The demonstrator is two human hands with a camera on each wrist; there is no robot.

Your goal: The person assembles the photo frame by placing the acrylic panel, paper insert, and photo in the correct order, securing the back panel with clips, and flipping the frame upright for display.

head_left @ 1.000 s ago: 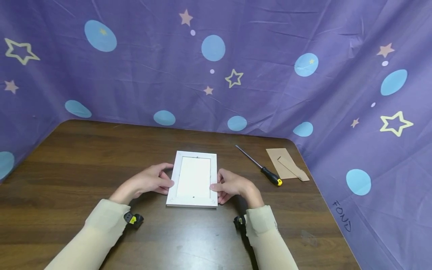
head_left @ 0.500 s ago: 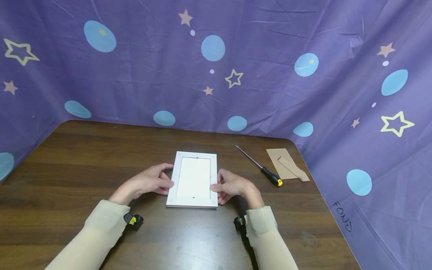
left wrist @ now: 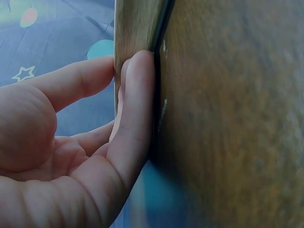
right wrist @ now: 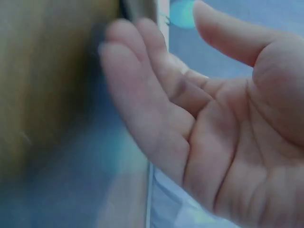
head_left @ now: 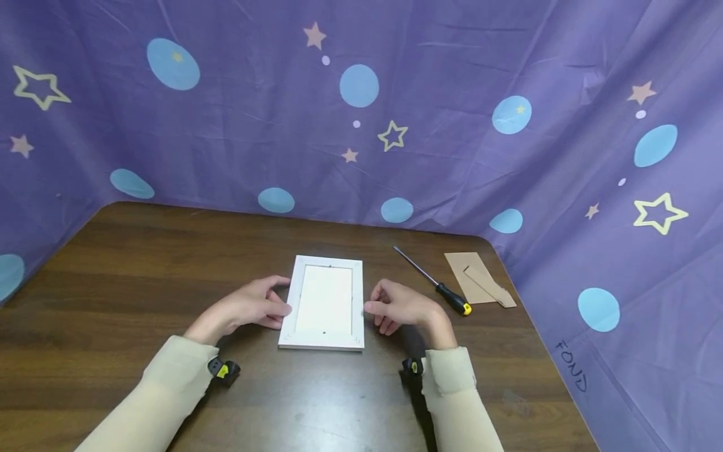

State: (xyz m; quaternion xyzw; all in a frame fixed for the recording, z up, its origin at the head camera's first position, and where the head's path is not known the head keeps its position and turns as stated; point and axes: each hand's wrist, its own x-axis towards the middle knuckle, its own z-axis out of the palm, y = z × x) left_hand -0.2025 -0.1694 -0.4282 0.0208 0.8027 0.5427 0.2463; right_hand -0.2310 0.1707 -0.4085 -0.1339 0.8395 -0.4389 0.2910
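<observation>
white frame [head_left: 324, 301]: on the desk [head_left: 141, 276] between the hands; place essentially unchanged.
left hand [head_left: 246, 306]: thumb and fingers clamped on its left edge, as before.
right hand [head_left: 403, 306]: has let go of right edge; fingers loosely curled, thumb apart, holding nothing, just beside it.
grip on frame: one-sided now; judged, right is free for other work.
screwdriver [head_left: 452, 298]: right of right hand, untouched.
brown card [head_left: 472, 291]: beyond screwdriver.

The tabletop [head_left: 169, 270] looks like dark-grained wood with a glossy sheen; the picture frame [head_left: 322, 343] has a smooth white finish. The screwdriver [head_left: 442, 290] has a metal shaft [head_left: 415, 265] and black-and-yellow plastic handle [head_left: 454, 300]. The brown sheet [head_left: 459, 261] resembles matt cardboard, the backdrop [head_left: 254, 132] creased cloth.
</observation>
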